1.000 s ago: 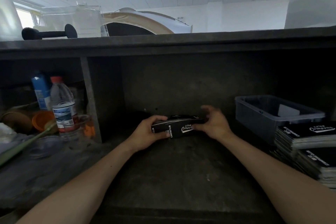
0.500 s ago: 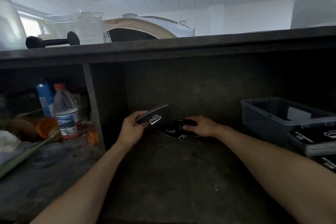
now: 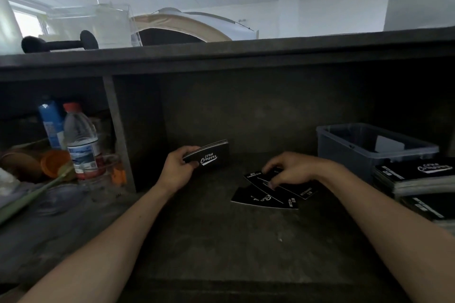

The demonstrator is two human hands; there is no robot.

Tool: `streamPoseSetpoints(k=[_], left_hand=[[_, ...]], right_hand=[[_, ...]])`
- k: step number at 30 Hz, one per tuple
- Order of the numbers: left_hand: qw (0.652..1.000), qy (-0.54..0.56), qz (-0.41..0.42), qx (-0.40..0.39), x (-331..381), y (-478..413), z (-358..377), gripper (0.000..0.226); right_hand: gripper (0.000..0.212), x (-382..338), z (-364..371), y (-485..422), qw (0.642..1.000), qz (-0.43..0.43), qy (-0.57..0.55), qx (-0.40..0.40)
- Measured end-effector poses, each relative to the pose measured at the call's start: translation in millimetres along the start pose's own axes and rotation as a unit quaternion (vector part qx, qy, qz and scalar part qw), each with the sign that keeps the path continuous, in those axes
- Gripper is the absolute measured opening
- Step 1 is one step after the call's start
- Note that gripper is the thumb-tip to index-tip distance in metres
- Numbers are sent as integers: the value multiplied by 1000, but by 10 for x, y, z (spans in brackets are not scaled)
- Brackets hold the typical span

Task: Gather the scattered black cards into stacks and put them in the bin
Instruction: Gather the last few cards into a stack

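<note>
Dark surface (image 3: 221, 241) is carrying a grey plastic bin (image 3: 344, 152) at the right and loose black cards (image 3: 263, 198) fanned near the middle. Left hand (image 3: 176, 171) is clamping a raised card stack (image 3: 209, 156). Right hand (image 3: 295, 170) is bending its fingers (image 3: 275, 174) onto the loose cards; whether they are pinching, I cannot tell. Gathering is going on. The next move is probably sliding these cards together and joining them to the stack.
</note>
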State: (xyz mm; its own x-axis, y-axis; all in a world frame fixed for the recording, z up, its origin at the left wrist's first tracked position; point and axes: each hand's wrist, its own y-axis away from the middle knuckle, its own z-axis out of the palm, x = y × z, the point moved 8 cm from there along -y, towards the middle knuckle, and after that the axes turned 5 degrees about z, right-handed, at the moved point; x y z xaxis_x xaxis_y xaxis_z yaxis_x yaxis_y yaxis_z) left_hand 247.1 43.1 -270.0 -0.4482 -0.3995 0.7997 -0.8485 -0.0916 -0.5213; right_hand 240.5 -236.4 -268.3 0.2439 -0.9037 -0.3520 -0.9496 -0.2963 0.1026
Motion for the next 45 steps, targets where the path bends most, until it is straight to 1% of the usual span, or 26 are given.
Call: streamPoseSetpoints(k=[1, 2, 4, 6, 8, 10, 12, 13, 14, 17, 18, 19, 21, 23, 25, 26, 28, 30, 32, 34, 35, 38, 40, 43, 44, 45], left_hand=[[1000, 2, -3, -2, -12, 6, 5, 39], [1000, 4, -5, -9, -23, 13, 18, 39], [999, 3, -5, -43, -51, 33, 91, 39], [997, -3, 0, -82, -66, 60, 198, 40], [994, -13, 11, -104, -59, 71, 269, 39], [994, -5, 7, -111, -52, 70, 301, 37], [993, 9, -12, -114, -71, 71, 317, 37], [993, 13, -22, -116, -87, 73, 325, 37], [992, 13, -29, -119, -97, 73, 333, 37], [989, 19, -56, -134, -94, 40, 363, 37], [987, 23, -63, -143, -86, 31, 382, 38], [986, 24, -66, -154, -79, 31, 412, 38], [983, 28, -56, -171, -54, 38, 475, 38], [986, 28, -28, -163, -37, 45, 476, 37], [989, 15, 6, -146, -15, 45, 425, 36], [989, 10, 21, -143, -3, 48, 402, 36], [988, 7, 42, -147, 16, 63, 388, 36], [987, 5, 53, -152, 31, 76, 406, 36], [987, 6, 54, -153, 43, 86, 425, 37], [987, 13, 53, -153, 50, 89, 433, 37], [987, 15, 52, -153, 53, 95, 436, 36], [985, 8, 51, -164, 83, 131, 475, 37], [984, 0, 45, -174, 102, 151, 529, 39], [981, 43, -1, -190, 98, 170, 584, 40], [978, 66, -17, -198, 91, 184, 600, 36], [976, 74, -20, -202, 96, 199, 609, 31]], right_hand=[[58, -1, -25, -23, 1000, -3, -23, 17], [65, -17, 10, -45, 999, -4, -32, 12], [75, -53, 215, -103, 999, -5, -7, -36], [76, -111, 372, -117, 998, -35, -1, -56], [74, -189, 363, -57, 992, -82, -74, -53], [68, -151, 215, -7, 984, -100, -144, -19], [58, -34, 12, 12, 984, -94, -141, 58], [53, 10, -37, 21, 984, -92, -133, 80], [48, 26, -19, 25, 984, -92, -130, 75], [37, -52, 245, 13, 990, -93, -102, -9], [36, -97, 293, 10, 990, -97, -96, -18], [35, -137, 290, 15, 989, -103, -106, -13], [35, -164, 164, 52, 985, -108, -135, 24], [43, -104, 69, 98, 984, -92, -144, 41], [57, -43, 119, 138, 990, -65, -125, 1], [60, -30, 172, 144, 992, -55, -109, -20], [60, -23, 238, 125, 995, -36, -84, -40], [57, 3, 236, 106, 996, -11, -81, -40], [43, 88, 157, 90, 993, 22, -116, -17], [26, 231, 30, 88, 978, 61, -197, 28], [25, 303, -22, 91, 963, 81, -254, 50], [37, 383, -64, 79, 889, 118, -427, 111], [35, 304, 33, 40, 857, 125, -481, 135], [18, 32, 244, -46, 833, 100, -534, 103], [18, -51, 284, -70, 825, 86, -552, 84], [22, -120, 310, -91, 816, 69, -571, 60]])
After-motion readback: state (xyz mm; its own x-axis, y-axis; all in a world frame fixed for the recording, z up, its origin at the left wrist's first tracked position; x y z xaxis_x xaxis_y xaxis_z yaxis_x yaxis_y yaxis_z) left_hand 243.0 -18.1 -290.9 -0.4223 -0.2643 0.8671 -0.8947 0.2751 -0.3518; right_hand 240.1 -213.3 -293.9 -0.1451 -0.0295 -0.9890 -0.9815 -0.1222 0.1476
